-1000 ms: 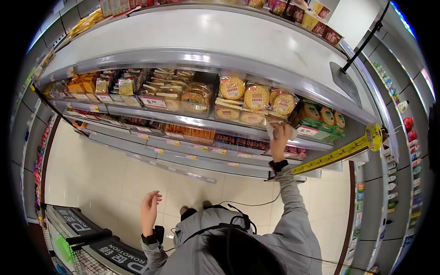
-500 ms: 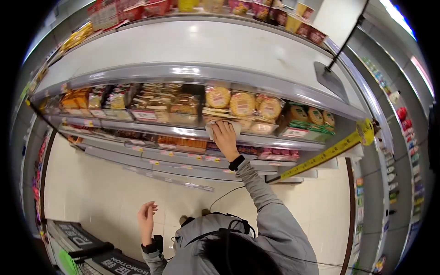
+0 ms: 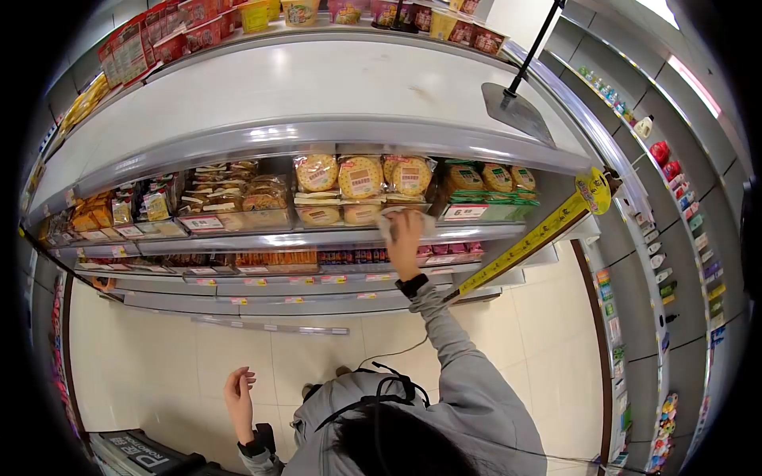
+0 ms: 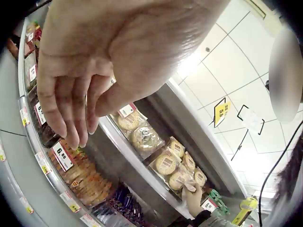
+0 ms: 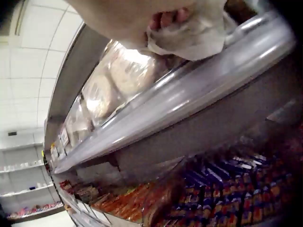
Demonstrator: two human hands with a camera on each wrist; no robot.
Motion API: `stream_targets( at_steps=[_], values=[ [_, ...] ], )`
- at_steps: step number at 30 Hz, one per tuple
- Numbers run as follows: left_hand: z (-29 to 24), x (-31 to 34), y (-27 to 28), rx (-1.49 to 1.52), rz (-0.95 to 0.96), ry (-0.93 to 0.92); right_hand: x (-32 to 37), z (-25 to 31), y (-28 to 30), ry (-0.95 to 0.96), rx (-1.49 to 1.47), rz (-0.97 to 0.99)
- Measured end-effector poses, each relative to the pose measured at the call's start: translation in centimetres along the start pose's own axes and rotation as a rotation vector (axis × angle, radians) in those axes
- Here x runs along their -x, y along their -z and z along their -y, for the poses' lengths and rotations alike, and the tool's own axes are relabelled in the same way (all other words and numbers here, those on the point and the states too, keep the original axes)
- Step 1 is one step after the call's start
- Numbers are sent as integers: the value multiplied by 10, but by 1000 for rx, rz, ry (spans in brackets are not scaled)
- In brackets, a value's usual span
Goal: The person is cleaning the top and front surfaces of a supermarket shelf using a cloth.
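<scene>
My right hand (image 3: 406, 238) holds a crumpled white cloth (image 5: 194, 40) against the clear front guard of the middle shelf (image 3: 333, 238). Its fingertips curl over the cloth in the right wrist view. Just behind it are clear packs of round biscuits (image 3: 361, 176), upright in their tray. Down by the body, my left hand (image 3: 238, 401) hangs in the air with loosely bent fingers and nothing in it. That same hand fills the top of the left wrist view, palm and fingers in front of the shelves.
Green-edged biscuit packs (image 3: 496, 178) stand right of the cloth, a yellow price strip (image 3: 532, 238) beyond them. Below lie rows of small blue packets (image 5: 227, 189). A black-framed promotion cart (image 3: 147, 452) is at the lower left. A sign stand (image 3: 516, 111) rests on the top shelf.
My right hand with the cloth swept left along the shelf front to the biscuit tray's left end, then came back right. The left hand stayed nearly still. The head view shifted.
</scene>
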State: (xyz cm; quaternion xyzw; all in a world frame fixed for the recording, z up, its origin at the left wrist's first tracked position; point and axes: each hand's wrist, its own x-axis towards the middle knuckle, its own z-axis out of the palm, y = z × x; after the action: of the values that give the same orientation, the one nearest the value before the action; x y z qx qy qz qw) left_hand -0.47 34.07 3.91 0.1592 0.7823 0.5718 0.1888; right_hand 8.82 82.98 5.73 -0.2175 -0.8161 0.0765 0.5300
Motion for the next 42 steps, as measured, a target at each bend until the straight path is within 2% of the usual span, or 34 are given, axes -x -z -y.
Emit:
stream_targets(
  at_steps=[5,11,13,15,16,17,18,20,21,23,26,30,31,33,35,36,37,41,42],
  values=[
    [-10,1,-7,-13,15,-18,-3,50,-35,43,15,100],
    [-20,3,-10,-1,7,-49,0,93,-85,192,-76,227],
    [-21,3,-9,-15,-18,-42,0,99,-105,343,47,316],
    [-20,7,-6,-13,-45,-36,3,99,-99,316,105,423],
    [-18,8,-5,6,-39,-48,-1,96,-91,267,22,546],
    [-19,10,-1,-10,-46,-45,8,80,-97,308,-29,398],
    [-19,12,3,-19,-56,-40,1,79,-77,328,4,305],
    [-18,11,6,-23,-79,-35,2,45,-55,294,-12,402],
    [-19,12,9,-9,-87,-29,7,26,-49,290,-16,317],
    [-16,13,16,2,-126,-17,6,2,-21,280,112,312],
    [2,13,26,17,-131,-27,-1,-13,3,231,109,313],
    [5,30,34,28,-185,35,-2,6,-3,216,101,238],
    [13,29,39,32,-214,22,-11,14,-15,234,88,235],
    [26,55,53,6,-223,56,12,31,-20,228,117,285],
    [29,51,60,33,-274,36,-9,58,-49,299,83,255],
    [32,70,63,23,-267,67,10,62,-44,293,65,272],
    [32,46,65,43,-304,31,-22,71,-69,344,41,207],
    [44,42,86,66,-358,20,-38,108,-99,379,-37,209],
    [45,64,93,45,-349,60,-13,113,-92,353,-27,266]
  ],
)
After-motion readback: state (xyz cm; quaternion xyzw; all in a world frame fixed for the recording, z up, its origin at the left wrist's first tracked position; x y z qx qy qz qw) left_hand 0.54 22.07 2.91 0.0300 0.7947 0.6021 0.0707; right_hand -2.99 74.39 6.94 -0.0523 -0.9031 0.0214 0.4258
